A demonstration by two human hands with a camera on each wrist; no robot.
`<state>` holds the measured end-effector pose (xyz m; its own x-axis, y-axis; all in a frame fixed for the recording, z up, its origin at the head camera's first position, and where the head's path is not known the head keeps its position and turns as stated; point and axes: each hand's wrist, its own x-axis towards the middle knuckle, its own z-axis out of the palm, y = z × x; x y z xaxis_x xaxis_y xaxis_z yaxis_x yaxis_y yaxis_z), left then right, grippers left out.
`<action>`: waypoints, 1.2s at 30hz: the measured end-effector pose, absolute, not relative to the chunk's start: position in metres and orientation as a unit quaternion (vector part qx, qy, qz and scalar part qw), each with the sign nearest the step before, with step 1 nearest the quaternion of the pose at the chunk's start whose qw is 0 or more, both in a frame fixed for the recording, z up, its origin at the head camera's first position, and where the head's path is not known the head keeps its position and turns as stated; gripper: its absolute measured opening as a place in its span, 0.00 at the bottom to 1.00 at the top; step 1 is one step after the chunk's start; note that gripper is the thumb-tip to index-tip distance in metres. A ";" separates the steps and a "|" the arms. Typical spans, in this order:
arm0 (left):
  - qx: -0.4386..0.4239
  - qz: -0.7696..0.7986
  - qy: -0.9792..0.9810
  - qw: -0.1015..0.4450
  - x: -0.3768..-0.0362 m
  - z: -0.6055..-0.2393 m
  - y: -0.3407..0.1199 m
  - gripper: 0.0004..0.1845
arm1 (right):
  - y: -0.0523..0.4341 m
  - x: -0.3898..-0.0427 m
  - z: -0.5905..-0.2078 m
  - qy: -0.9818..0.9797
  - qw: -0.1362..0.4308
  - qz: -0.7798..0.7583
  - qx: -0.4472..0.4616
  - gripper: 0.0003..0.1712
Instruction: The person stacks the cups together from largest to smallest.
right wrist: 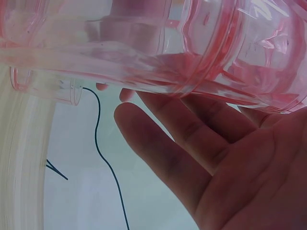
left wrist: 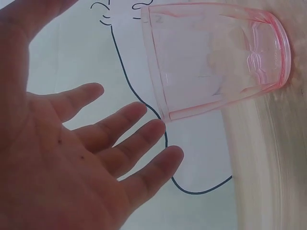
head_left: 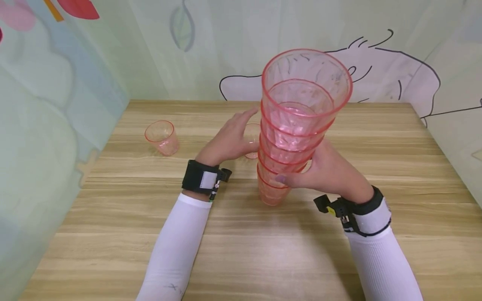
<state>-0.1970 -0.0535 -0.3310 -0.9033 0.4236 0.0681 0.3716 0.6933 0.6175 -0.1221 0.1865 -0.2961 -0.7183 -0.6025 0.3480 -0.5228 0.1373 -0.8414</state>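
Right hand (head_left: 331, 171) fingers curl round the cup stack (head_left: 297, 121); left hand (head_left: 229, 140), fingers apart, nears a single cup (head_left: 251, 140) at nine o'clock of it.

Wooden table (head_left: 241, 251): light, banded grain running left to right, bounded by pale printed walls at the left, back and right edges. Three items are carried directly on the top. A stack of pink cups (head_left: 291, 138), transparent plastic, nested upright, is stood near the middle, its base resting on the wood. A single pink cup (head_left: 162, 137), upright and mouth up, is placed well apart toward the back left. A second single cup (head_left: 251, 140) is stood just left of the stack, largely hidden in the head view.
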 end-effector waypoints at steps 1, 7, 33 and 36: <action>0.215 0.327 0.919 0.042 -0.197 -0.331 -0.053 0.50 | 0.187 -0.122 -0.296 0.754 0.037 -0.539 -0.373 0.40; 0.209 0.328 0.920 0.051 -0.197 -0.332 -0.053 0.51 | 0.187 -0.123 -0.298 0.755 0.037 -0.537 -0.375 0.41; 0.193 0.315 0.927 0.063 -0.200 -0.344 -0.048 0.46 | 0.187 -0.123 -0.297 0.755 0.035 -0.538 -0.372 0.42; 0.182 0.311 0.931 0.058 -0.200 -0.344 -0.049 0.45 | 0.187 -0.123 -0.298 0.756 0.035 -0.538 -0.372 0.42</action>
